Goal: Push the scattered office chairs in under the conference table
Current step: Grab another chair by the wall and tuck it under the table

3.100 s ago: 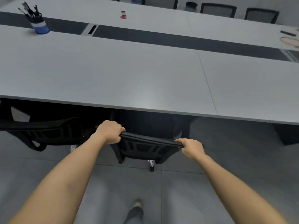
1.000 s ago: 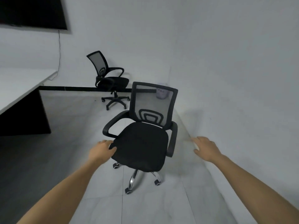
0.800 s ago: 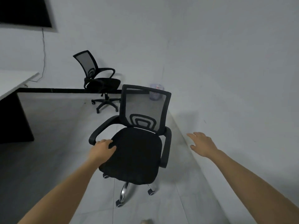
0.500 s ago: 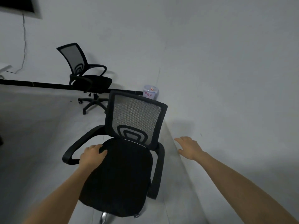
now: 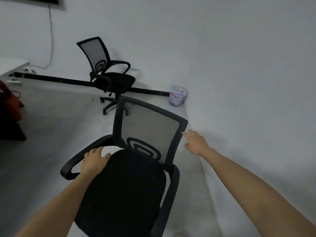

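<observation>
Near chair (image 5: 126, 182) faces person; left hand (image 5: 94, 159) spread flat on seat edge, right hand (image 5: 195, 142) open, reaching backrest, probably to turn it.

A: Where does the camera sit?
B: On the person's head, looking forward and down, close over a chair (image 5: 126, 182), toward the room's corner.
A: Any second view?
B: No, just this wide-angle one.

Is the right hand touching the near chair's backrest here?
Cannot tell. In the head view the right hand is open, its fingers reaching to the backrest frame's right edge, but neither contact nor a gap shows plainly.
</observation>
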Available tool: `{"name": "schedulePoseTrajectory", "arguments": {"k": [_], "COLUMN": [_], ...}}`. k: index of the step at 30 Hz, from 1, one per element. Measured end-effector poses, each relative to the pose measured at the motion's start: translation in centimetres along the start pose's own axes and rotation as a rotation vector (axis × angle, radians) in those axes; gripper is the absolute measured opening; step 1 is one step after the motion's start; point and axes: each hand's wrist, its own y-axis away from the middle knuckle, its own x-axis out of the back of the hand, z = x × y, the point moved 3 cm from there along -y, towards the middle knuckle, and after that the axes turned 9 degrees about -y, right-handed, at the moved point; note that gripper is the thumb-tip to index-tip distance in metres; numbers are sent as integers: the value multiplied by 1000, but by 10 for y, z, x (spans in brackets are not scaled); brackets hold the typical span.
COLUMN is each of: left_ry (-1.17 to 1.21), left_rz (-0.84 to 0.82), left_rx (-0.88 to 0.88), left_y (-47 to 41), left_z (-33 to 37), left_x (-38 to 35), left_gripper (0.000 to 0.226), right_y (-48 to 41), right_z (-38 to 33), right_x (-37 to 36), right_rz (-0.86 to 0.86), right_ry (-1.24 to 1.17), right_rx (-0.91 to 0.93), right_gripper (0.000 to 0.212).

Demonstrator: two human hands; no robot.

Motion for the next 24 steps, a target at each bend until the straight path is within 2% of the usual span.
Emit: {"name": "schedulePoseTrajectory", "arguments": {"k": [3, 6, 9, 13, 19, 22, 24], "left_ry": [29, 84, 147, 162, 168, 159, 173], "left_rz": [41, 74, 110, 139, 151, 167, 164], "left_rx": [139, 270, 391, 491, 521, 469, 423], "left_y": [-4, 6, 27, 59, 89, 102, 112], "left_z": [4, 9, 21, 36, 51, 63, 68], "left_x": [-6, -15, -28, -41, -46, -46, -49], "left_gripper": [56, 56, 55, 53, 53, 54, 54], "right_y": [-54, -106, -148, -171, -156, -128, -100], "right_z": [14, 25, 32, 43, 55, 61, 64], "right_x": [17, 21, 16, 14, 21, 21, 20], "right_rz": [53, -9, -115, -77, -202, -276, -387], "right_ry": [-67, -156, -261, -323, -417, -373, -309], "right_rx": [26, 4, 51, 47, 54, 38, 35], "right_gripper": [56, 52, 38, 30, 16, 24, 29]}}
